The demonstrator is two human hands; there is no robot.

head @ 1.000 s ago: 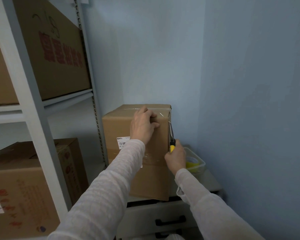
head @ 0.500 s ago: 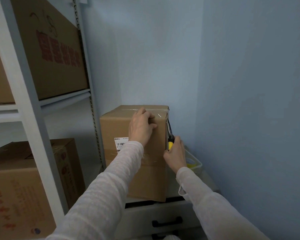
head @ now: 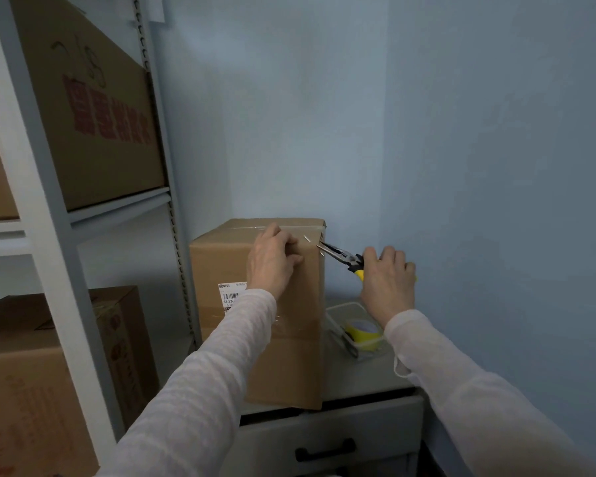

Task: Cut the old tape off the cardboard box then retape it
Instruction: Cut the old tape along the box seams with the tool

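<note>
- The cardboard box [head: 221,263] stands upright on the grey cabinet [head: 358,383], close to its front edge.
- Our left hand [head: 272,261] braces the upper front face with bent fingers. Whether it pinches a tape end, we cannot tell.
- Our right hand [head: 387,284] is wrapped tight round the handles of the pliers [head: 341,256], their nose touching the top right edge where the old tape [head: 310,228] folds over.
- If the nose skids on the glossy tape, we judge it jabs towards the left knuckles (they sit just beside it).
- Pliers bite rather than slice, so a hard tug may tear cardboard.
- A tug may also drag the box off the cabinet.
- Our right sleeve hangs over the tub [head: 344,306] holding the yellow tape roll [head: 363,333] and could knock it.
</note>
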